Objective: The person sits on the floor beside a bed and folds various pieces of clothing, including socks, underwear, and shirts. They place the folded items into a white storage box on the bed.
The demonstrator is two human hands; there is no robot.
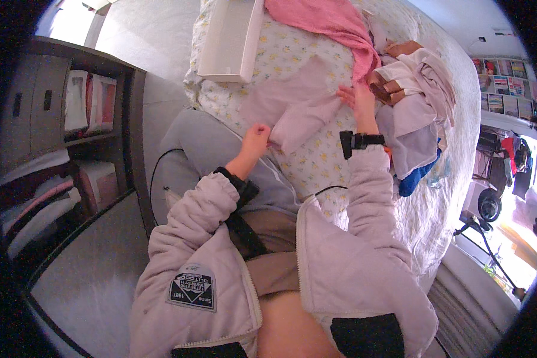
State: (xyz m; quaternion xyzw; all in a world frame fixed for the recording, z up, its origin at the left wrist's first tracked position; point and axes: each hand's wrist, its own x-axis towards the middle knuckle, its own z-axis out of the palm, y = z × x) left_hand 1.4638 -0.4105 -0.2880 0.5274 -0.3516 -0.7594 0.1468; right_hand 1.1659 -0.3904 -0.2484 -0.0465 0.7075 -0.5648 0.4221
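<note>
A thin pale pink garment (pixel 304 109) lies partly folded over itself on a bed sheet printed with yellow flowers (pixel 331 165). At its near left corner, my left hand (pixel 255 145) has its fingers curled in on the cloth; the fingertips are partly hidden. By the garment's right edge is my right hand (pixel 361 105), fingers apart and nothing held. Whether its fingertips touch the cloth is hard to tell. Just past this hand, a bright pink cloth (pixel 326 22) trails down toward the wrist.
A white open-topped box (pixel 228 44) stands on the bed at the far left. To the right is a heap of clothes (pixel 411 94), with a blue item (pixel 418 176) at its near end. A dark cabinet (pixel 36 94) flanks the left side. A tripod (pixel 487 241) stands at far right.
</note>
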